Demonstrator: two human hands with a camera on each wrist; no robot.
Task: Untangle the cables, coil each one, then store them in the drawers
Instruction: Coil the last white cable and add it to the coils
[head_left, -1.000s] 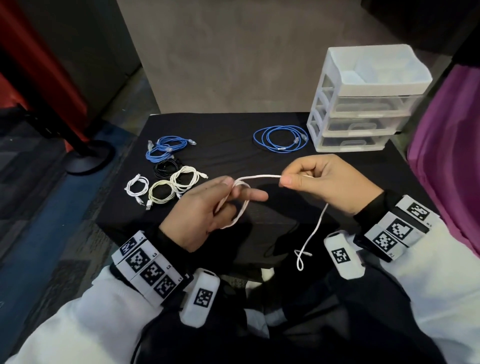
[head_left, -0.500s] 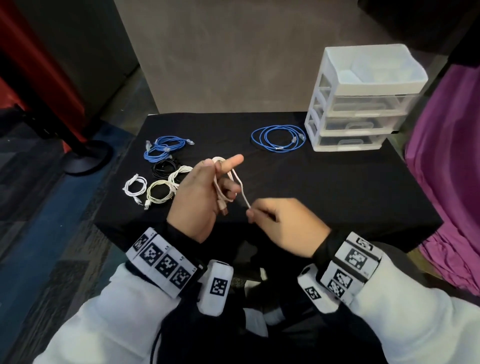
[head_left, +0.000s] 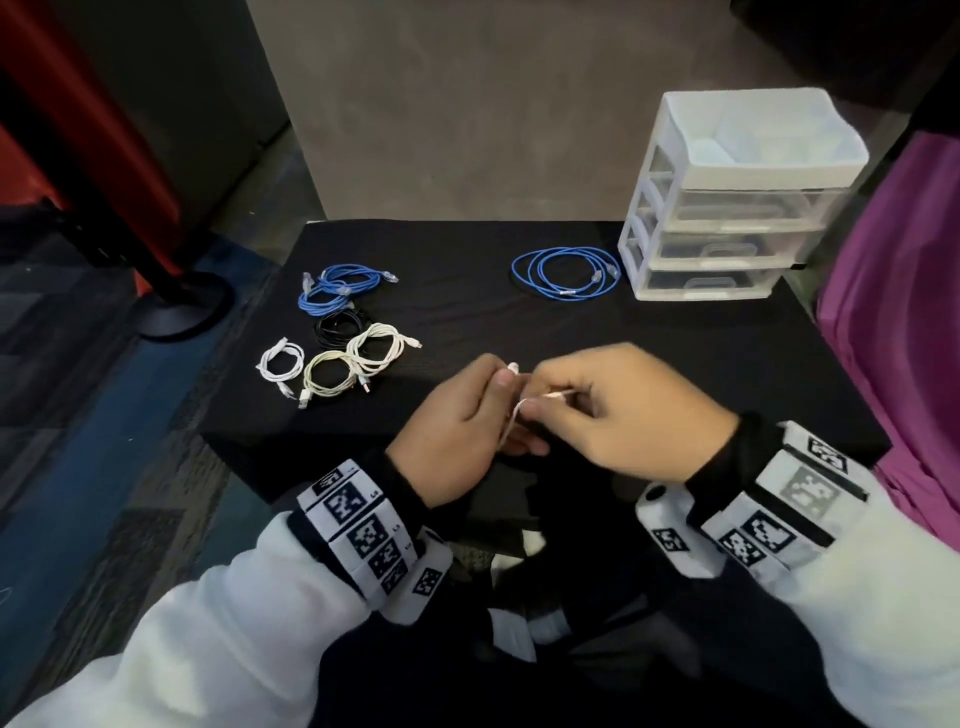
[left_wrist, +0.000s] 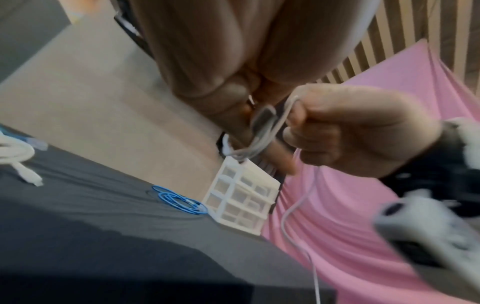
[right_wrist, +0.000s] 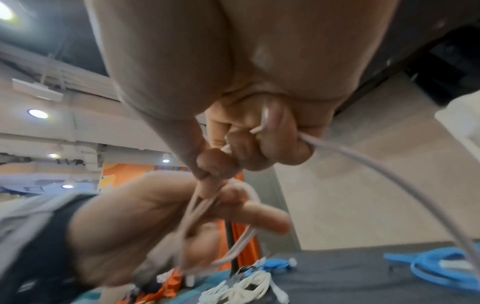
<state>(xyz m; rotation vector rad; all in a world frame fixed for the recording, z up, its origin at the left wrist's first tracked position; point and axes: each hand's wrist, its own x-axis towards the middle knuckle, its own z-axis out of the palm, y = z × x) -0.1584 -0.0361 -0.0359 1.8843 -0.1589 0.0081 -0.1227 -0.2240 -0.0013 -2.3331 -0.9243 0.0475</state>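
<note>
You hold a thin white cable between your two hands, above the near edge of the table. Your left hand has several turns of it wound around the fingers, which are curled to keep the turns together. Your right hand pinches the cable with thumb and forefinger just beside the left one, with the other fingers curled in. In the left wrist view one free strand hangs down from the right hand toward your lap.

On the left part of the table lie five coiled cables close together: a blue cable bundle farthest from you, a black coil just near of it, then a cream coil, a second cream coil and a small white coil at the left end. They lie close together; some seem to touch.

On the far right of the table, a larger blue coil lies flat, just beside a white plastic drawer unit. The unit has three clear drawers, all pushed in, and an open tray on top.

To the right of the table hangs a purple cloth. To the left, on the floor, stands a black round base with a post.
</note>
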